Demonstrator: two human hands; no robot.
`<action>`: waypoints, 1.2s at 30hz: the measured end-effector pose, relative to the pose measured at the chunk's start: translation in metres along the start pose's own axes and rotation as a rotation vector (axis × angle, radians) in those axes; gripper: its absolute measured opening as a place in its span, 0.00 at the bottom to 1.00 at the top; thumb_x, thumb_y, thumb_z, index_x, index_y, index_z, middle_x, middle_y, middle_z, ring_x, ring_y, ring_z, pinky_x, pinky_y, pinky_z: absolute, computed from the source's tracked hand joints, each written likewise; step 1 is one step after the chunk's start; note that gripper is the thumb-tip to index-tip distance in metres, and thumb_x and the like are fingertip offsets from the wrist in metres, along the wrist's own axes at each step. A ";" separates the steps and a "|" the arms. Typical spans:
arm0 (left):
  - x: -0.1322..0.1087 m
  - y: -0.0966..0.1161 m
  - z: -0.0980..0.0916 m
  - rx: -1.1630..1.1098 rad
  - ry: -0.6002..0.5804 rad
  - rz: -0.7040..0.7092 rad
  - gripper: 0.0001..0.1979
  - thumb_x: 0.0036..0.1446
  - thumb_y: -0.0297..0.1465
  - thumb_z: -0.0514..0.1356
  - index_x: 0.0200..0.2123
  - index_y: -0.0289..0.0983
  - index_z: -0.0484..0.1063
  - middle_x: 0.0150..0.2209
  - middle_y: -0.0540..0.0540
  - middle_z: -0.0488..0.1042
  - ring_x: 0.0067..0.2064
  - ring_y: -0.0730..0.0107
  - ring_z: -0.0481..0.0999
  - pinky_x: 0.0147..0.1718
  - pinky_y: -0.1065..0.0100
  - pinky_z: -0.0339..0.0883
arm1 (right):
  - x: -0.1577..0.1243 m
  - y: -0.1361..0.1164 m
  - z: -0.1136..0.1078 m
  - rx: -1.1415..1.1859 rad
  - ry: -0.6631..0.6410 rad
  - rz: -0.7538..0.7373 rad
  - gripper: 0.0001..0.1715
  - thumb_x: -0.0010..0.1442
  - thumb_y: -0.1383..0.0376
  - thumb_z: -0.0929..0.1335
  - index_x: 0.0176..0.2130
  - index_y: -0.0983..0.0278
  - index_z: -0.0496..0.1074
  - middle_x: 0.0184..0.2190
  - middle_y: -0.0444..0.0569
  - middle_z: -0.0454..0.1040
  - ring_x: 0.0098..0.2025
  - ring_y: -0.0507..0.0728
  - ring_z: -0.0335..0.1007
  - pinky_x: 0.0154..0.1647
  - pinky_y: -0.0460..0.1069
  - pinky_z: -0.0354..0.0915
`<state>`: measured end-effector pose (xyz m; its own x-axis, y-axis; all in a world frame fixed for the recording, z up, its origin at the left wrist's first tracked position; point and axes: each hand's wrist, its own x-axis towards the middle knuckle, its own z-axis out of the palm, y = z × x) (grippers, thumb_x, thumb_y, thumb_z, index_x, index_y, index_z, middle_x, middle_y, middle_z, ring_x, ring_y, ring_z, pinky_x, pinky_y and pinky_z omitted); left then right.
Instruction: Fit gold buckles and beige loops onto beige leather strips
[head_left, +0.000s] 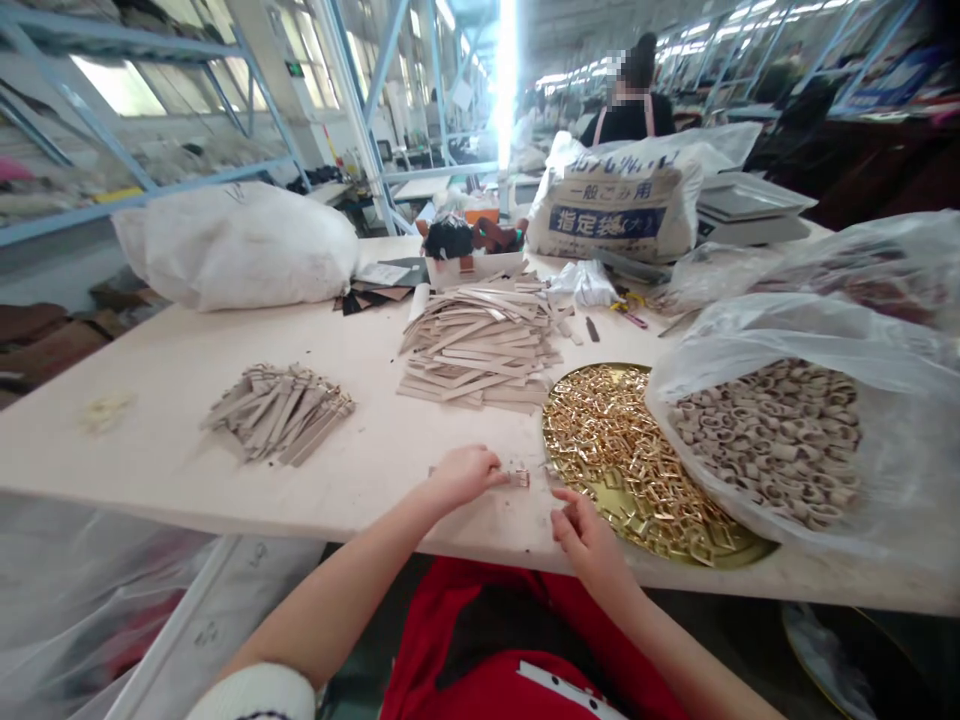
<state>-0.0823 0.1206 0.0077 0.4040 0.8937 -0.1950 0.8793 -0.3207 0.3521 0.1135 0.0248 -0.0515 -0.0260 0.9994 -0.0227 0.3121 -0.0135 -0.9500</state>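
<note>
My left hand [463,476] is closed on a short grey-beige strap, mostly hidden under the fingers. A small metal buckle [519,478] shows at the strap's right end, just beyond the fingertips. To the right of it, my right hand [589,538] is held low over the table's front edge, thumb and forefinger apart, with nothing visible between them. Beside that hand lies a round gold tray [611,500] heaped with gold buckles [611,400]. Behind my hands is a large pile of flat beige strips [480,345]. A smaller pile of straps with buckles [277,410] lies at the left.
On the right, a clear plastic bag [742,345] of small beige loops [772,440] overlaps the tray. A stuffed white bag [247,245] and a printed sack [615,205] stand at the back of the table [172,480]. A person [637,95] is farther off.
</note>
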 end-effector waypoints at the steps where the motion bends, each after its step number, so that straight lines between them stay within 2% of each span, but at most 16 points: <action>1: 0.011 -0.010 -0.008 0.018 0.043 -0.040 0.16 0.53 0.42 0.54 0.34 0.36 0.73 0.35 0.43 0.73 0.38 0.64 0.71 0.37 0.70 0.60 | -0.002 0.003 0.000 0.000 0.002 -0.022 0.17 0.57 0.57 0.62 0.44 0.64 0.66 0.21 0.42 0.65 0.24 0.54 0.62 0.27 0.49 0.60; 4: 0.041 -0.034 -0.031 0.066 0.217 -0.202 0.16 0.58 0.36 0.49 0.42 0.33 0.69 0.44 0.38 0.70 0.45 0.61 0.68 0.43 0.65 0.58 | -0.005 0.010 -0.001 0.018 0.007 -0.047 0.14 0.57 0.57 0.62 0.39 0.63 0.68 0.22 0.44 0.65 0.25 0.55 0.63 0.27 0.49 0.60; 7: 0.058 -0.052 -0.044 0.081 0.303 -0.330 0.12 0.54 0.30 0.53 0.41 0.31 0.68 0.43 0.35 0.69 0.46 0.57 0.68 0.42 0.62 0.59 | -0.004 0.011 -0.003 0.049 0.003 -0.039 0.13 0.57 0.58 0.61 0.38 0.62 0.68 0.21 0.43 0.65 0.24 0.54 0.62 0.26 0.48 0.60; 12: 0.049 -0.063 -0.043 0.025 0.331 -0.325 0.08 0.52 0.30 0.54 0.32 0.33 0.69 0.34 0.41 0.73 0.39 0.62 0.70 0.37 0.66 0.61 | 0.000 0.006 -0.004 0.088 0.022 -0.062 0.11 0.56 0.60 0.62 0.36 0.62 0.69 0.22 0.43 0.66 0.25 0.53 0.63 0.26 0.48 0.61; 15: 0.030 -0.053 -0.050 -0.090 0.416 -0.254 0.12 0.55 0.35 0.50 0.36 0.35 0.67 0.34 0.45 0.72 0.35 0.68 0.70 0.35 0.69 0.62 | 0.001 0.002 -0.003 0.071 0.039 -0.072 0.11 0.56 0.61 0.62 0.35 0.63 0.69 0.23 0.43 0.66 0.26 0.53 0.62 0.28 0.47 0.61; 17: 0.014 -0.036 -0.061 -0.392 0.666 -0.225 0.13 0.50 0.39 0.55 0.34 0.35 0.65 0.30 0.48 0.72 0.30 0.71 0.69 0.30 0.71 0.62 | 0.001 -0.001 -0.002 0.067 0.024 -0.059 0.10 0.56 0.61 0.62 0.34 0.63 0.69 0.23 0.42 0.66 0.26 0.52 0.61 0.28 0.47 0.60; 19: -0.006 -0.014 -0.072 -0.692 0.796 -0.177 0.12 0.48 0.37 0.56 0.34 0.36 0.62 0.27 0.50 0.71 0.25 0.73 0.67 0.25 0.72 0.61 | 0.001 -0.006 -0.008 0.081 -0.001 -0.038 0.10 0.56 0.61 0.62 0.35 0.63 0.69 0.22 0.41 0.64 0.24 0.50 0.60 0.25 0.46 0.58; 20: -0.017 -0.002 -0.076 -0.787 0.813 -0.146 0.11 0.48 0.36 0.57 0.33 0.37 0.60 0.28 0.50 0.72 0.24 0.74 0.67 0.24 0.73 0.61 | 0.001 -0.009 -0.014 0.084 0.003 -0.037 0.10 0.56 0.61 0.62 0.36 0.64 0.68 0.22 0.41 0.64 0.24 0.50 0.60 0.24 0.45 0.58; 22: -0.037 0.019 -0.075 -0.868 0.768 -0.115 0.10 0.47 0.33 0.58 0.31 0.38 0.59 0.29 0.50 0.73 0.23 0.75 0.66 0.22 0.73 0.60 | 0.006 -0.016 -0.036 0.049 0.091 -0.073 0.11 0.57 0.60 0.62 0.38 0.63 0.67 0.25 0.43 0.66 0.26 0.51 0.61 0.26 0.46 0.60; 24: -0.052 0.036 -0.060 -0.950 0.630 -0.133 0.09 0.46 0.34 0.57 0.29 0.39 0.58 0.25 0.52 0.73 0.19 0.77 0.61 0.18 0.73 0.56 | 0.018 -0.020 -0.072 -0.064 0.278 -0.139 0.12 0.57 0.60 0.61 0.39 0.63 0.67 0.30 0.46 0.69 0.30 0.52 0.64 0.31 0.48 0.62; 26: -0.063 0.050 -0.032 -1.024 0.402 -0.194 0.09 0.46 0.35 0.57 0.26 0.38 0.59 0.21 0.54 0.69 0.18 0.77 0.59 0.17 0.73 0.54 | 0.035 -0.020 -0.114 -0.250 0.477 -0.170 0.13 0.58 0.60 0.60 0.40 0.64 0.65 0.31 0.47 0.70 0.32 0.54 0.65 0.33 0.49 0.63; 28: -0.070 0.062 0.003 -1.082 0.229 -0.241 0.09 0.44 0.35 0.57 0.24 0.38 0.59 0.19 0.55 0.64 0.21 0.75 0.62 0.21 0.73 0.56 | 0.055 -0.014 -0.155 -0.576 0.567 -0.131 0.16 0.59 0.61 0.58 0.43 0.66 0.64 0.34 0.52 0.70 0.34 0.56 0.67 0.36 0.50 0.64; 29: -0.073 0.069 0.020 -1.119 0.111 -0.261 0.07 0.44 0.33 0.57 0.26 0.37 0.61 0.20 0.55 0.65 0.23 0.75 0.63 0.23 0.73 0.57 | 0.065 -0.009 -0.173 -0.803 0.536 -0.084 0.16 0.59 0.63 0.57 0.44 0.67 0.64 0.36 0.53 0.70 0.36 0.56 0.67 0.37 0.51 0.64; 32: -0.081 0.089 0.051 -1.235 -0.247 -0.301 0.07 0.48 0.33 0.54 0.30 0.35 0.65 0.19 0.54 0.64 0.22 0.76 0.62 0.24 0.73 0.55 | 0.086 0.006 -0.205 -0.976 0.425 -0.037 0.11 0.55 0.67 0.61 0.38 0.66 0.69 0.38 0.56 0.70 0.41 0.59 0.66 0.41 0.51 0.61; 34: -0.082 0.100 0.054 -1.415 -0.350 -0.306 0.09 0.51 0.34 0.53 0.33 0.34 0.65 0.20 0.54 0.64 0.21 0.77 0.62 0.23 0.74 0.55 | 0.093 0.014 -0.210 -1.034 0.338 -0.019 0.09 0.52 0.68 0.63 0.35 0.66 0.70 0.37 0.56 0.70 0.39 0.59 0.66 0.41 0.51 0.60; 36: -0.080 0.107 0.046 -1.633 -0.422 -0.330 0.12 0.53 0.36 0.53 0.38 0.34 0.65 0.21 0.54 0.63 0.19 0.80 0.60 0.19 0.75 0.51 | 0.095 0.019 -0.210 -1.089 0.276 -0.006 0.10 0.52 0.69 0.63 0.36 0.67 0.70 0.38 0.57 0.70 0.38 0.60 0.67 0.40 0.52 0.60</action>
<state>-0.0090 0.0009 0.0189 0.5414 0.6273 -0.5598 -0.1070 0.7118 0.6942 0.3159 0.1267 -0.0065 0.1391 0.9739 0.1792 0.9798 -0.1091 -0.1676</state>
